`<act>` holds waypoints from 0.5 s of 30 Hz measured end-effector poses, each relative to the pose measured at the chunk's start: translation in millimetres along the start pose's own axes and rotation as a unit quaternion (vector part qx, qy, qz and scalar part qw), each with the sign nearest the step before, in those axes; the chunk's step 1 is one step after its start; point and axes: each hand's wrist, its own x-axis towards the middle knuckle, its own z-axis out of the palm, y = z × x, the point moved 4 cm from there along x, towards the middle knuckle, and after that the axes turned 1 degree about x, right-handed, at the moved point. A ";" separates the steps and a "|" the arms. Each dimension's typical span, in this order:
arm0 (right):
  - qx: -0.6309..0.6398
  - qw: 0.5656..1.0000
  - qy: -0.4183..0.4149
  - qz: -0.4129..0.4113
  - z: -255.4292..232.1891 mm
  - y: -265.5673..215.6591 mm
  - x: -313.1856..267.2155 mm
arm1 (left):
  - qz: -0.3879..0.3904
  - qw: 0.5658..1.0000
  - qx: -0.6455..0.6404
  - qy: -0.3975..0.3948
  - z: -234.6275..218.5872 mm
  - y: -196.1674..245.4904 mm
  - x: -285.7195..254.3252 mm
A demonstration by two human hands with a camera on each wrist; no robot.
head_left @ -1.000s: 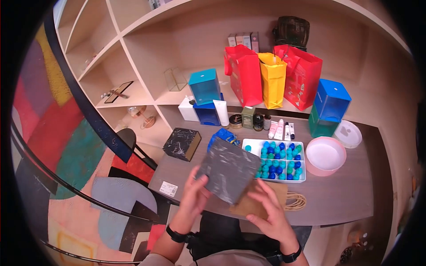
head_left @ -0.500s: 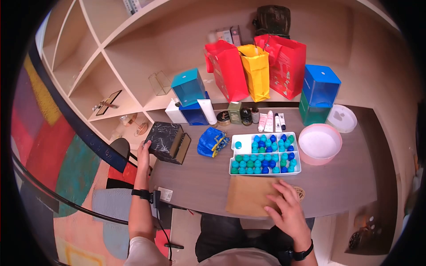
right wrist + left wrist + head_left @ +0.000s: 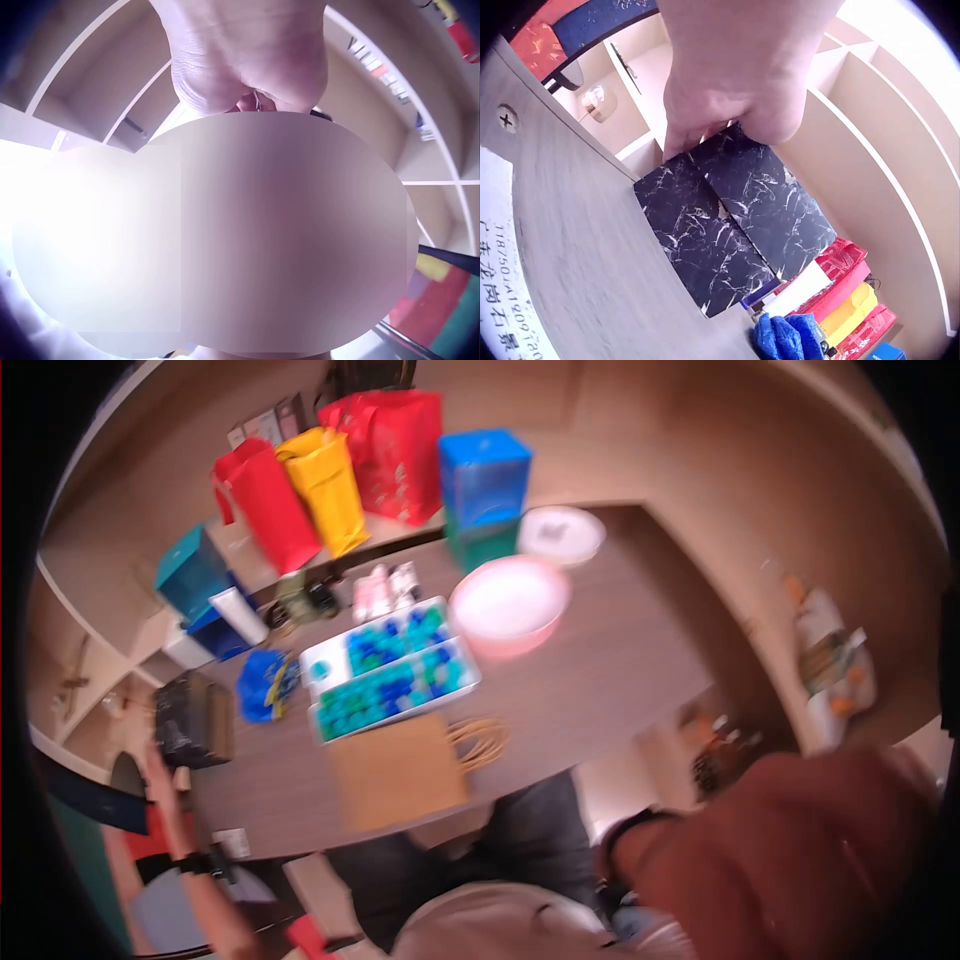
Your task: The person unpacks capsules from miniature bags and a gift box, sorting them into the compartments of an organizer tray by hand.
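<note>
At the far left of the table lies a black marbled box [image 3: 188, 720], blurred in the head view, with a brown side facing right. Two marbled panels [image 3: 735, 214] meet at a seam in the left wrist view. My left hand [image 3: 165, 785] touches the box's left side; the fingers [image 3: 676, 142] reach down along its edge, partly hidden behind it. My right hand [image 3: 790, 830] is raised off the table, large and blurred close to the head camera. A smooth blurred patch covers most of the right wrist view below the palm [image 3: 247, 64], hiding most of the fingers.
A brown paper sheet [image 3: 400, 775] and a coil of cord [image 3: 480, 743] lie at the front. Behind stand a white tray [image 3: 310, 695] of blue and teal pieces and a pink round box [image 3: 510, 645]. Bags, including a yellow one [image 3: 330, 490], stand on the shelf.
The dark marbled square has gone from between both hands to the left, where the left hand stays at the box. The right hand has left the brown paper and risen. The head view has swung right.
</note>
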 end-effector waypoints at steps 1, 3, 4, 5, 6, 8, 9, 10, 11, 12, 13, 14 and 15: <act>-0.028 0.999 -0.033 -0.002 6.9 -14.6 -35.1 | -0.077 0.990 -0.119 0.010 26.4 17.2 -23.6; -0.034 0.996 -0.080 -0.028 6.0 -19.1 -50.4 | -0.077 0.982 -0.169 0.038 34.5 42.9 4.8; -0.020 0.997 -0.070 -0.022 5.5 -24.8 -47.1 | -0.044 0.993 -0.099 0.054 28.3 29.3 -0.1; -0.006 0.997 -0.069 -0.017 6.7 -40.8 -71.1 | 0.025 0.991 0.008 0.131 22.6 34.8 -6.0; 0.002 0.997 -0.071 -0.010 8.3 -30.3 -70.1 | -0.063 0.975 -0.136 0.161 30.2 56.3 -17.8; 0.013 1.000 -0.014 -0.007 11.9 -25.6 -53.2 | -0.013 0.967 -0.061 0.247 26.9 94.2 -35.2; 0.016 1.000 0.011 -0.007 16.8 -17.5 -52.9 | 0.047 0.959 -0.031 0.276 24.8 115.3 -43.7; 0.016 1.000 0.021 -0.003 20.1 -23.7 -61.6 | 0.046 0.960 -0.026 0.275 32.6 130.1 -56.1; 0.021 0.999 0.025 -0.008 17.4 -50.8 -83.6 | 0.122 0.953 -0.012 0.278 34.7 156.6 -59.5; 0.027 0.999 0.033 -0.006 17.9 -30.7 -63.8 | 0.191 0.941 0.007 0.280 34.6 183.0 -74.1; 0.032 0.999 0.038 -0.002 16.2 -28.9 -55.0 | 0.200 0.938 0.019 0.281 46.3 218.9 -89.5; 0.038 0.998 0.040 0.004 16.0 -42.9 -70.1 | 0.204 0.941 0.034 0.268 55.0 242.5 -101.7; 0.044 0.998 0.043 0.009 14.4 -80.5 -117.9 | 0.211 0.943 0.031 0.254 66.1 262.8 -111.3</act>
